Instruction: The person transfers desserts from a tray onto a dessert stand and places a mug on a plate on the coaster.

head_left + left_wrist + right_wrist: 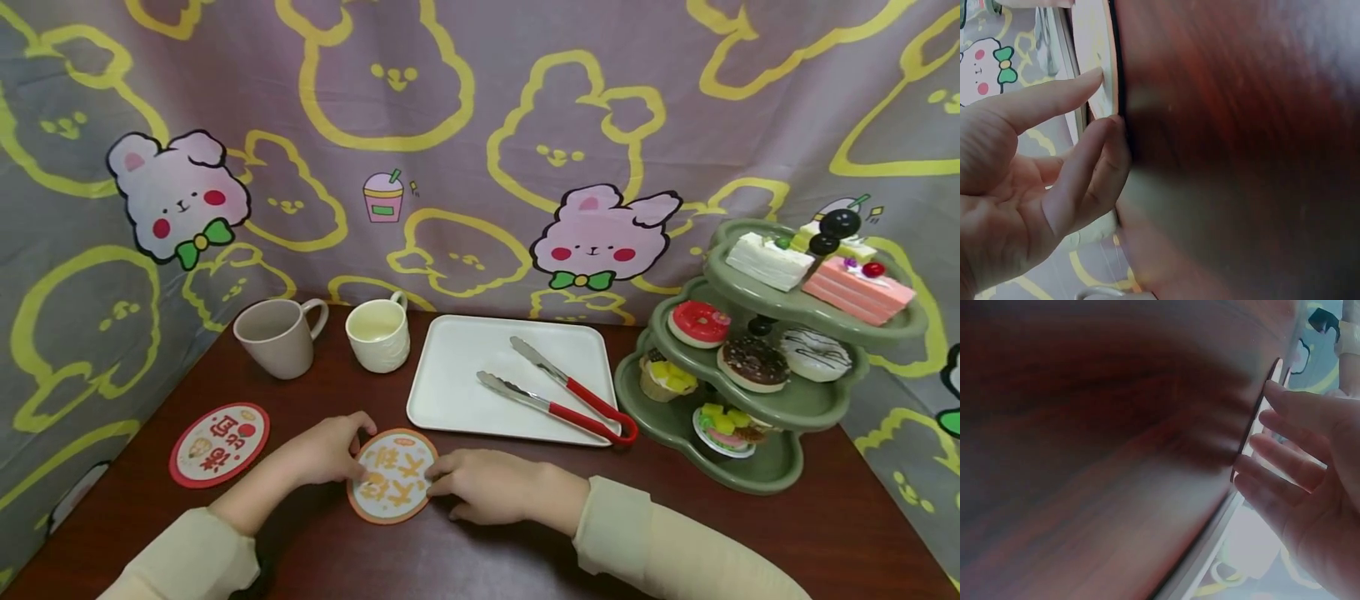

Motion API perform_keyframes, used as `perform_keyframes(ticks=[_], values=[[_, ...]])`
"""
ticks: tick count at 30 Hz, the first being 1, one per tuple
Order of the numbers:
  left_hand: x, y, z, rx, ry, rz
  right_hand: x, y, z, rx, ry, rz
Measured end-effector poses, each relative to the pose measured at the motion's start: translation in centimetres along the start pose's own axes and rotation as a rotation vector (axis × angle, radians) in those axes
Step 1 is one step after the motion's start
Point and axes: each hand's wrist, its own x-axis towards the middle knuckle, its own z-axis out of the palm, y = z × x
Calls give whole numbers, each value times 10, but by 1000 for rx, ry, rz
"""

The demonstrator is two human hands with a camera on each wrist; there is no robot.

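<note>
A round coaster (393,504) with an orange rim and yellow lettering lies on the dark wooden table, between both hands. At its left edge, my left hand (330,450) pinches it, thumb on the face and bent fingers at the rim, as the left wrist view shows. From the right, my right hand (487,485) touches the coaster with spread, fairly straight fingertips; the right wrist view shows them along the edge. Further left lies a red-rimmed round coaster (220,446), apart from the hands.
Behind the hands stand a taupe mug (277,342) and a cream cup (380,343). Red-handled tongs (558,404) rest on a white tray (457,350). A green tiered stand (780,458) with toy cakes and doughnuts is at right. A patterned curtain (465,175) hangs behind.
</note>
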Motion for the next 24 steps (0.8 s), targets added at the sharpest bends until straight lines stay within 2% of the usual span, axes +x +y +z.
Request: perform_keyframes(ticks=[6, 8, 10, 14, 16, 24], values=[[-2, 5, 11, -47, 10, 23, -8, -3, 3, 214, 83, 184], [-1, 7, 14, -44, 18, 27, -11, -5, 4, 236, 106, 242], [-1, 10, 17, -29, 26, 29, -13, -6, 6, 205, 112, 285], [-1, 15, 22, -6, 37, 23, -20, -10, 10, 118, 94, 300], [-1, 18, 25, 6, 41, 22, -23, -11, 12, 118, 100, 289], [-2, 25, 33, 28, 57, 26, -32, -5, 11, 383, 203, 311]])
